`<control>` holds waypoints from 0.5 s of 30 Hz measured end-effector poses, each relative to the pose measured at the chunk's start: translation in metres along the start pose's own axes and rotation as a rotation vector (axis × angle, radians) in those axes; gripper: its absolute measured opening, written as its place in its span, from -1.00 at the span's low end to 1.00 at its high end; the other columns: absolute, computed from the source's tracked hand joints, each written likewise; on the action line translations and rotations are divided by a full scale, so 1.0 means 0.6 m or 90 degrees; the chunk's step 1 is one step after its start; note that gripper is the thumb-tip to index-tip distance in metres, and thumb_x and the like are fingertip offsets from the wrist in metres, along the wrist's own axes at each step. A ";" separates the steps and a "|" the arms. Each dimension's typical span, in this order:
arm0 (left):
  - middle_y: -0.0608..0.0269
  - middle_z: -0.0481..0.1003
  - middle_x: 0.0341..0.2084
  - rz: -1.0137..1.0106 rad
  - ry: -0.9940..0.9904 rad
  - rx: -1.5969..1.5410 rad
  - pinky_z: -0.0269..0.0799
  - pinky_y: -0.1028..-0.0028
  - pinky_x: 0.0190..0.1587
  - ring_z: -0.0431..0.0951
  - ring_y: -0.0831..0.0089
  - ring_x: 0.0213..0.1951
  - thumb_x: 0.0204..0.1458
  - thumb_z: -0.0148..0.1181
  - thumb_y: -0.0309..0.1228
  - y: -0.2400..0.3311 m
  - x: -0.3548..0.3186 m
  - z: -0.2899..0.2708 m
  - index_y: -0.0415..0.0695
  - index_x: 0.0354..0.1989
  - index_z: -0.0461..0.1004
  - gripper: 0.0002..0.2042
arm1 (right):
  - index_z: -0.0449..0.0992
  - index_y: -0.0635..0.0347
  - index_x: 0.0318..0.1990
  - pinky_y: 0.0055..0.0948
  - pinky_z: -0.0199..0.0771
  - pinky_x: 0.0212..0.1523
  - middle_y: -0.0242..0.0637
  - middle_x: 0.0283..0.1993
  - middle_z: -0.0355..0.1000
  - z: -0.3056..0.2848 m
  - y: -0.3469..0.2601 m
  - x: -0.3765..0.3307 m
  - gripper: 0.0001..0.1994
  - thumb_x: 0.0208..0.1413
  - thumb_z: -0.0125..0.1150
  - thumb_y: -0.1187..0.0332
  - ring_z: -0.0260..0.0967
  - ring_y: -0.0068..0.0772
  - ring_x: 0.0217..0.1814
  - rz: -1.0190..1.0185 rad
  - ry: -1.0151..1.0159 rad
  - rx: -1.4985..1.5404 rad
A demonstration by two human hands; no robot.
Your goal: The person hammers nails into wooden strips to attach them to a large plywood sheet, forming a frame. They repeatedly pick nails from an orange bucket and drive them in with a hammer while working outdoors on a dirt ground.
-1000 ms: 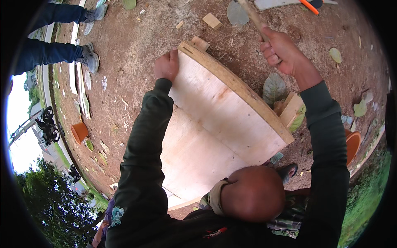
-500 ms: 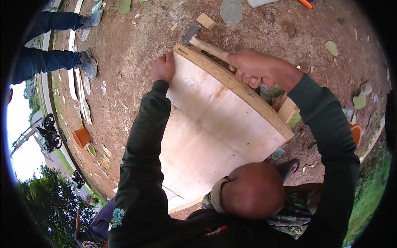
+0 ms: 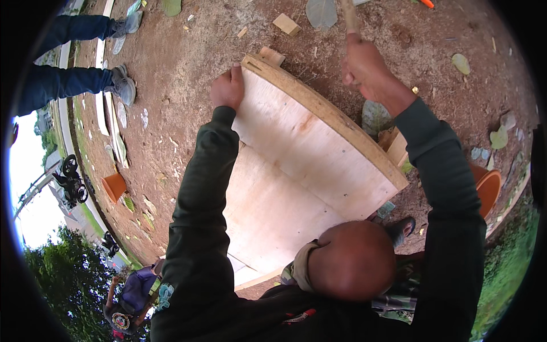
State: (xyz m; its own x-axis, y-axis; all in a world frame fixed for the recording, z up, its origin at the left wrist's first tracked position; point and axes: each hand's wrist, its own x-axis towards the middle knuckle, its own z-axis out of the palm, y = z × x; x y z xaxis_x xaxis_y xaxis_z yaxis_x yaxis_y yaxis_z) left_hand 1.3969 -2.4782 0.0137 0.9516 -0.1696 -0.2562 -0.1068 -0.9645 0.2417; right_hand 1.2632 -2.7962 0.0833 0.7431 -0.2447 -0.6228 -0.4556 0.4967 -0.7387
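A pale plywood panel [image 3: 307, 148] with a wooden batten [image 3: 327, 114] along its top edge stands tilted on bare dirt. My left hand [image 3: 228, 88] grips the panel's left edge just below the top corner. Above the batten, my right hand [image 3: 367, 68] is raised and closed around a hammer's wooden handle [image 3: 348, 17]; the hammer's head is cut off by the frame's top. A short wood block [image 3: 272, 55] lies behind the panel's corner. My own head and dark sleeves fill the lower part of the view.
Another person's legs in jeans and grey shoes [image 3: 117, 85] stand at the upper left beside white planks [image 3: 105, 108]. Orange pots sit at left [image 3: 114, 185] and right [image 3: 489, 188]. A wood offcut [image 3: 286, 24] and dry leaves lie on the dirt beyond.
My right hand swung the hammer down onto the batten near the top corner, then lifted it again. The left hand stayed on the panel's edge.
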 end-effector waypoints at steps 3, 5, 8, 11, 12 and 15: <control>-0.26 0.58 -0.27 -0.015 0.028 0.000 0.43 -0.03 0.01 0.56 -0.24 -0.11 0.25 -0.25 0.17 -0.028 0.002 -0.002 -0.15 -0.15 0.64 -0.35 | 0.22 0.12 -0.32 -0.56 0.00 -0.69 -0.58 -0.59 0.05 0.006 -0.009 -0.001 -0.62 0.43 -0.19 0.02 -0.07 -0.68 -0.69 0.099 -0.036 -0.090; -0.27 0.58 -0.27 -0.004 0.029 -0.021 0.43 -0.03 0.00 0.56 -0.25 -0.12 0.26 -0.26 0.17 -0.012 -0.005 -0.001 -0.16 -0.17 0.64 -0.34 | 0.22 0.11 -0.33 -0.57 -0.03 -0.72 -0.60 -0.60 0.04 0.005 -0.015 -0.009 -0.62 0.43 -0.20 0.02 -0.09 -0.70 -0.71 0.169 -0.047 -0.156; -0.27 0.58 -0.28 0.003 0.025 -0.012 0.42 -0.04 0.00 0.56 -0.25 -0.12 0.25 -0.27 0.18 -0.004 -0.003 -0.003 -0.16 -0.17 0.64 -0.33 | 0.24 0.13 -0.32 -0.62 -0.03 -0.74 -0.61 -0.60 0.04 0.012 -0.059 -0.017 -0.59 0.42 -0.16 -0.03 -0.10 -0.74 -0.71 0.155 -0.038 -0.103; -0.26 0.58 -0.29 0.001 0.032 -0.002 0.42 -0.03 0.00 0.56 -0.26 -0.12 0.25 -0.27 0.19 -0.015 -0.002 -0.006 -0.16 -0.17 0.64 -0.33 | 0.25 0.12 -0.34 -0.57 0.01 -0.72 -0.59 -0.60 0.05 0.012 -0.046 -0.015 -0.58 0.43 -0.20 -0.02 -0.05 -0.68 -0.70 0.204 -0.117 -0.179; -0.26 0.58 -0.29 -0.002 0.038 -0.002 0.42 -0.03 0.00 0.56 -0.26 -0.13 0.25 -0.27 0.19 -0.021 0.000 -0.007 -0.16 -0.17 0.64 -0.33 | 0.25 0.12 -0.35 -0.55 0.02 -0.71 -0.58 -0.60 0.06 0.013 -0.039 -0.012 -0.58 0.43 -0.21 -0.02 -0.03 -0.66 -0.69 0.219 -0.144 -0.204; -0.26 0.58 -0.28 0.006 0.030 0.000 0.42 -0.03 0.00 0.56 -0.25 -0.12 0.25 -0.27 0.19 -0.005 0.001 -0.003 -0.15 -0.16 0.64 -0.33 | 0.26 0.13 -0.35 -0.53 0.05 -0.70 -0.57 -0.59 0.07 -0.001 -0.002 0.001 -0.57 0.42 -0.20 -0.03 0.01 -0.63 -0.68 0.139 -0.108 -0.157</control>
State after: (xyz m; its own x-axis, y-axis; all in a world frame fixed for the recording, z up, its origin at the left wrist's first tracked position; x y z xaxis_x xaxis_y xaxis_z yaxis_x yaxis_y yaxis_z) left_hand 1.3985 -2.4749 0.0145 0.9632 -0.1682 -0.2096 -0.1151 -0.9630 0.2437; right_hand 1.2634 -2.7975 0.0836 0.6764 -0.0027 -0.7365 -0.7018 0.3008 -0.6457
